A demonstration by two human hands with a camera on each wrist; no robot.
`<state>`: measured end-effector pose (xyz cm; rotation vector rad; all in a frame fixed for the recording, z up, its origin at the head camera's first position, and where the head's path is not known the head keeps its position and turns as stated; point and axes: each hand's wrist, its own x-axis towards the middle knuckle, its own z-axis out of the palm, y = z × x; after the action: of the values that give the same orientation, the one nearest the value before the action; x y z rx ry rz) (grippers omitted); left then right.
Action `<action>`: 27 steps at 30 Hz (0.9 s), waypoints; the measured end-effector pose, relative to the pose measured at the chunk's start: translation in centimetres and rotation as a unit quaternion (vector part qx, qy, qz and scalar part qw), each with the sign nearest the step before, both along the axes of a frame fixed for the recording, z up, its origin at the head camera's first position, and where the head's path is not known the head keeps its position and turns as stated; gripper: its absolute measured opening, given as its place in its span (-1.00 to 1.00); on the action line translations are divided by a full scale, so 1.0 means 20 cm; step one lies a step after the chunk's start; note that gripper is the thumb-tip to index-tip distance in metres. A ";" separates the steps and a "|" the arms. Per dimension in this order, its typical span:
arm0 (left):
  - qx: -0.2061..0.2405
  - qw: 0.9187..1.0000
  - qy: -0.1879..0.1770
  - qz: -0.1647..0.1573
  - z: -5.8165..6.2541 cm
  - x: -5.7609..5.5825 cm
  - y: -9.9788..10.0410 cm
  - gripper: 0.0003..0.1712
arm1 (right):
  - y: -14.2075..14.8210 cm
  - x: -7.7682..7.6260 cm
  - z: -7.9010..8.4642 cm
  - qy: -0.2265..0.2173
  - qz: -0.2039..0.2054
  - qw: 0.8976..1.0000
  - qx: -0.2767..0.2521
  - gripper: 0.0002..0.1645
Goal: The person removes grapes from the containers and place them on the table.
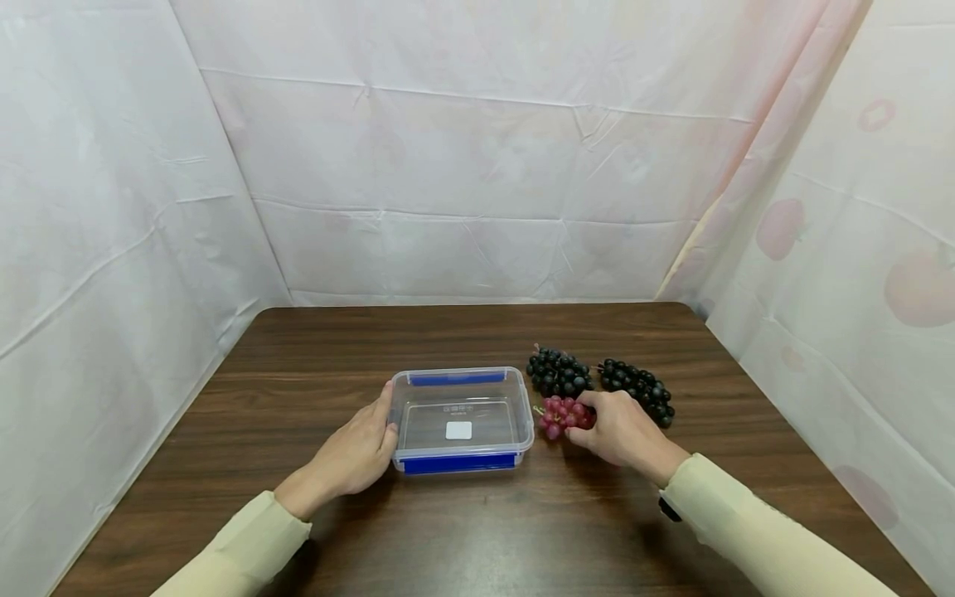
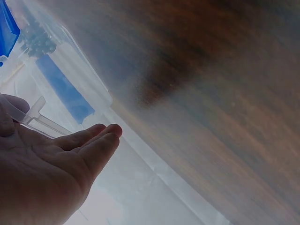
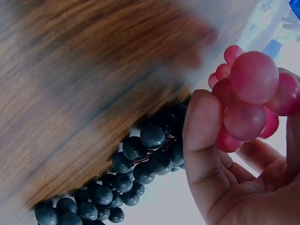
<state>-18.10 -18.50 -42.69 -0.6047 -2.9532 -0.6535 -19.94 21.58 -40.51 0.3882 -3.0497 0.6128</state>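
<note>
A clear plastic food container (image 1: 462, 414) with blue side latches stands on the table. My left hand (image 1: 361, 444) rests along its left side, fingers fairly straight; the left wrist view shows those fingers (image 2: 101, 143) extended beside the clear rim. To the right of the container, my right hand (image 1: 615, 427) pinches a bunch of red grapes (image 1: 561, 416) between thumb and fingers. In the right wrist view, the red grapes (image 3: 253, 93) sit in the grip, with part of the bunch hidden by the hand. One bunch of black grapes (image 1: 558, 373) lies just behind the red one.
A second bunch of black grapes (image 1: 637, 390) lies right of the first, behind my right hand. Everything stands on a dark wooden table (image 1: 336, 348). White sheeting (image 1: 462, 166) hangs around the back and both sides.
</note>
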 end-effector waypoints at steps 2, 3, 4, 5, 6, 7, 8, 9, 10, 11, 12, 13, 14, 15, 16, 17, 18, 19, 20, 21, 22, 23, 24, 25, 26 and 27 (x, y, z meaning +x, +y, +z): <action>0.001 1.000 0.000 0.000 0.00 0.00 0.00 -0.20 | 0.00 0.00 0.00 -0.005 -0.002 1.000 0.005 -0.35; 0.001 1.000 -0.001 0.001 0.00 0.00 0.00 -0.20 | 0.00 0.00 0.00 -0.007 -0.002 1.000 0.006 -0.34; 0.001 1.000 -0.001 0.001 0.00 0.00 0.00 -0.20 | 0.00 -0.01 -0.01 -0.009 -0.004 1.000 0.008 -0.33; 0.001 1.000 -0.001 0.001 0.00 0.00 0.00 -0.20 | 0.00 -0.01 -0.01 -0.010 -0.004 1.000 0.011 -0.32; 0.001 1.000 -0.002 0.001 0.00 0.00 0.00 -0.20 | 0.00 -0.01 -0.01 -0.011 -0.003 1.000 0.013 -0.32; 0.001 1.000 -0.002 0.001 0.00 0.00 0.00 -0.19 | 0.00 -0.01 -0.01 -0.012 -0.003 1.000 0.016 -0.32; 0.001 1.000 -0.002 0.001 0.00 0.00 0.00 -0.19 | 0.01 -0.01 -0.01 -0.013 -0.003 1.000 0.018 -0.32; 0.000 1.000 -0.002 0.001 0.00 0.00 0.00 -0.19 | 0.01 -0.01 -0.02 -0.016 -0.004 1.000 0.021 -0.32; 0.000 1.000 -0.002 0.001 0.00 0.00 0.00 -0.19 | 0.01 -0.01 -0.02 -0.019 -0.005 1.000 0.024 -0.32; 0.001 1.000 -0.001 0.001 0.00 0.00 0.00 -0.19 | 0.01 -0.01 -0.02 -0.024 -0.007 0.999 0.027 -0.31; 0.001 1.000 -0.002 0.001 -0.01 0.00 0.00 -0.19 | 0.01 -0.01 -0.02 -0.028 -0.008 0.999 0.029 -0.31; 0.001 1.000 -0.002 0.000 -0.01 0.00 0.00 -0.19 | 0.01 -0.01 -0.02 -0.031 -0.010 0.999 0.031 -0.31; 0.001 1.000 -0.003 0.000 -0.01 0.00 0.00 -0.20 | 0.00 -0.01 -0.03 -0.034 -0.009 0.999 0.033 -0.31; 0.001 1.000 -0.004 0.000 -0.01 0.00 0.00 -0.20 | 0.00 -0.01 -0.03 -0.036 -0.010 0.999 0.034 -0.32; 0.001 1.000 -0.004 0.000 0.00 0.00 0.00 -0.20 | 0.00 -0.01 -0.03 -0.036 -0.008 0.999 0.034 -0.33; 0.001 1.000 -0.004 0.000 0.00 0.00 0.00 -0.20 | 0.00 -0.01 -0.04 -0.037 -0.007 0.999 0.033 -0.34; 0.000 1.000 -0.005 0.000 0.00 0.00 0.00 -0.20 | 0.01 -0.01 -0.04 -0.037 -0.007 0.999 0.032 -0.35; 0.000 1.000 -0.005 0.000 0.00 0.00 0.00 -0.20 | 0.01 -0.01 -0.04 -0.038 -0.007 0.999 0.031 -0.36; -0.001 1.000 -0.004 0.000 0.00 -0.01 0.00 -0.20 | 0.01 -0.01 -0.04 -0.039 -0.006 0.999 0.031 -0.37; -0.001 1.000 -0.004 0.000 0.00 -0.01 0.00 -0.20 | 0.01 -0.01 -0.05 -0.040 -0.008 0.999 0.030 -0.38; -0.001 1.000 -0.003 0.001 0.00 -0.01 0.00 -0.19 | 0.01 -0.01 -0.05 -0.041 -0.008 0.999 0.030 -0.39; -0.001 1.000 -0.002 0.001 0.00 -0.01 0.00 -0.19 | 0.01 -0.01 -0.05 -0.043 -0.010 0.999 0.030 -0.39; -0.001 1.000 -0.002 0.001 0.00 -0.01 0.00 -0.19 | 0.01 -0.01 -0.05 -0.044 -0.010 0.999 0.030 -0.39; -0.002 1.000 -0.001 0.001 0.00 -0.01 0.00 -0.19 | 0.01 -0.01 -0.05 -0.045 -0.011 0.998 0.031 -0.40; -0.002 1.000 -0.001 0.001 0.00 -0.01 0.00 -0.19 | 0.01 -0.01 -0.05 -0.046 -0.012 0.998 0.031 -0.40; -0.002 1.000 0.000 0.001 -0.01 -0.01 0.00 -0.19 | 0.01 -0.01 -0.06 -0.048 -0.013 0.998 0.031 -0.40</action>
<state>-18.28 -18.53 -42.80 -0.6017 -2.9558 -0.6494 -20.22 21.79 -41.64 0.3293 -3.1659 0.5526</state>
